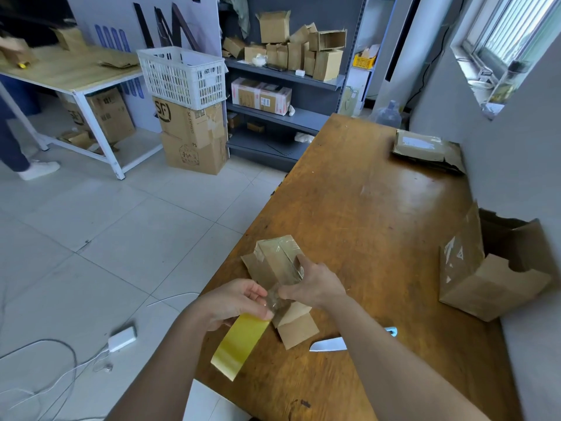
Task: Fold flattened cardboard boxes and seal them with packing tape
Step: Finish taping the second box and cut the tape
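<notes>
Left grip [238, 302] round half-hidden tape roll [239, 344]

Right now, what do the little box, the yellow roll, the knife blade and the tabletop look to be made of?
Small box: matte brown cardboard, glossy clear tape across its seams. Tape roll: shiny yellowish plastic film. Knife: white blade, perhaps ceramic or coated; handle mostly hidden. Table: varnished wood or veneer, judging by grain and glare.
</notes>
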{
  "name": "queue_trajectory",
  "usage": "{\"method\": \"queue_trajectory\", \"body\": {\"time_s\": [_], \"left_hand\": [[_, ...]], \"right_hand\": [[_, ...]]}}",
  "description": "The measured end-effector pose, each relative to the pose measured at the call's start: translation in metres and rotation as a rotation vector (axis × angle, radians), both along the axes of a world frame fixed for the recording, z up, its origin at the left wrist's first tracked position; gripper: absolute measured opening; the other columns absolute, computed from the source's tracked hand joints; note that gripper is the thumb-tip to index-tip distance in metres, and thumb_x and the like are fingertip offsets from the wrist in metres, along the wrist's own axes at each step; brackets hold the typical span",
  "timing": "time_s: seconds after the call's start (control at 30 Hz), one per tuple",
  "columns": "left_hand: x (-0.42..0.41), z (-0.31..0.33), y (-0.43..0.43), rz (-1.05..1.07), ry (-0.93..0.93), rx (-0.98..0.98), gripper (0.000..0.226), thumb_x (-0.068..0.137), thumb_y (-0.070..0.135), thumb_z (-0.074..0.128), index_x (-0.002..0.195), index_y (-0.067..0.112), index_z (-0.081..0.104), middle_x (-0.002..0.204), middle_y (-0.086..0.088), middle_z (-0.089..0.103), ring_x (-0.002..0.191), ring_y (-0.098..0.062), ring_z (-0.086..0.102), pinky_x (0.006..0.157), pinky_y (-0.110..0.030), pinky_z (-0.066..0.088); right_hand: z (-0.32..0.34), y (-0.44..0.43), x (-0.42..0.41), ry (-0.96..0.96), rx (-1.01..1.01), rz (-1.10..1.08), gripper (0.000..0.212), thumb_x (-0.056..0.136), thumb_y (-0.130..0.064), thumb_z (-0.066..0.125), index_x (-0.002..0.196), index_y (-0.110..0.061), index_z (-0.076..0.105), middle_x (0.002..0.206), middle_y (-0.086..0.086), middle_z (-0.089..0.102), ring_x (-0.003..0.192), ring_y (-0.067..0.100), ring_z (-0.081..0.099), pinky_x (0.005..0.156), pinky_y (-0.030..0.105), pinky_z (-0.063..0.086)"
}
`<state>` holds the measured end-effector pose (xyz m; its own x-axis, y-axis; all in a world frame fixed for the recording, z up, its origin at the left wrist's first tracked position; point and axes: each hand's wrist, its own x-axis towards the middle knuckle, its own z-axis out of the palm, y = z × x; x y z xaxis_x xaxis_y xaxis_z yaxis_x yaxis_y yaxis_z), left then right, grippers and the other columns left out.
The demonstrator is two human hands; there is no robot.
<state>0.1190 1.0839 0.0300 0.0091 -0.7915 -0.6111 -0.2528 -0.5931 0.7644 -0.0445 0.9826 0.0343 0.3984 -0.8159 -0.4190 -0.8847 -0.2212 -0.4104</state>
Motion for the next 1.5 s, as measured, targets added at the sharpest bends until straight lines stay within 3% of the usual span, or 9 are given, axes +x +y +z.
{"method": "queue_trajectory", "body": {"time_s": [0.2,0.3,0.4,0.6,0.77,0.9,1.13,1.37,1.5], "left_hand": [[-0.008,-0.019,0.004,0.048,-0.051,-0.019,0.057,0.064,0.026,0.087,0.114,0.023,0.06,0.115,0.007,0.062,0.107,-0.01,0.057,0.093,-0.039,0.047],[-0.011,-0.027,0.008,0.098,-0.028,-0.011,0.063,0.057,0.032,0.087,0.114,0.023,0.062,0.114,0.009,0.063,0.104,-0.012,0.061,0.083,-0.038,0.047],[-0.011,-0.033,0.014,0.159,0.035,-0.014,0.059,0.053,0.034,0.086,0.108,0.023,0.065,0.107,0.007,0.068,0.091,-0.013,0.066,0.075,-0.034,0.049],[-0.009,-0.045,0.019,0.233,0.179,0.028,0.055,0.056,0.029,0.087,0.107,0.02,0.068,0.106,-0.004,0.069,0.084,-0.019,0.066,0.074,-0.036,0.05],[-0.014,-0.052,0.011,0.344,0.045,-0.106,0.012,0.09,0.031,0.067,0.084,0.02,0.069,0.088,-0.003,0.072,0.068,-0.013,0.059,0.062,-0.031,0.046],[-0.018,-0.054,0.007,0.331,-0.148,-0.224,0.023,0.095,0.025,0.059,0.076,0.017,0.068,0.075,0.006,0.072,0.063,-0.009,0.059,0.059,-0.027,0.044],[-0.024,-0.061,-0.005,0.343,-0.223,-0.125,0.03,0.097,0.024,0.054,0.068,0.018,0.06,0.07,0.005,0.069,0.059,-0.01,0.052,0.053,-0.025,0.036],[-0.029,-0.053,-0.014,0.382,-0.168,-0.007,0.032,0.098,0.021,0.053,0.068,0.011,0.059,0.06,-0.001,0.059,0.043,-0.011,0.047,0.033,-0.014,0.028],[-0.024,-0.052,-0.01,0.345,-0.108,-0.023,0.034,0.099,0.02,0.053,0.067,0.011,0.06,0.054,0.002,0.058,0.039,-0.006,0.047,0.037,-0.015,0.031]], "right_hand": [[-0.004,-0.001,0.004,0.119,-0.077,0.046,0.085,0.068,-0.077,0.059,0.131,-0.025,0.038,0.118,0.01,0.049,0.102,0.029,0.055,0.08,0.039,0.052],[-0.009,0.002,0.014,0.161,-0.1,0.036,0.096,0.07,-0.071,0.063,0.139,-0.012,0.034,0.129,0.01,0.048,0.116,0.028,0.053,0.084,0.038,0.051],[-0.016,0.011,0.026,0.183,-0.137,0.044,0.108,0.074,-0.061,0.061,0.152,-0.005,0.012,0.144,0.014,0.037,0.129,0.032,0.043,0.092,0.039,0.046],[-0.016,0.002,0.028,0.226,-0.171,0.131,0.099,0.072,-0.064,0.06,0.148,-0.015,0.02,0.136,0.016,0.045,0.116,0.035,0.052,0.074,0.037,0.044],[-0.018,0.001,0.023,0.189,-0.198,0.137,0.1,0.072,-0.066,0.056,0.15,-0.019,0.013,0.129,0.013,0.046,0.112,0.034,0.053,0.075,0.037,0.046],[-0.022,0.004,0.02,0.2,-0.217,0.156,0.112,0.073,-0.075,0.055,0.153,-0.019,0.001,0.138,0.014,0.038,0.121,0.033,0.048,0.085,0.04,0.048],[-0.024,0.007,0.021,0.188,-0.228,0.172,0.107,0.08,-0.073,0.052,0.154,-0.019,-0.003,0.141,0.013,0.034,0.124,0.033,0.044,0.09,0.04,0.048],[-0.026,0.006,0.021,0.203,-0.254,0.184,0.103,0.082,-0.069,0.052,0.154,-0.018,-0.001,0.14,0.013,0.036,0.122,0.033,0.045,0.09,0.039,0.048],[-0.024,0.006,0.021,0.198,-0.247,0.184,0.103,0.081,-0.07,0.052,0.154,-0.019,0.0,0.139,0.012,0.037,0.121,0.032,0.046,0.088,0.039,0.048]]}}
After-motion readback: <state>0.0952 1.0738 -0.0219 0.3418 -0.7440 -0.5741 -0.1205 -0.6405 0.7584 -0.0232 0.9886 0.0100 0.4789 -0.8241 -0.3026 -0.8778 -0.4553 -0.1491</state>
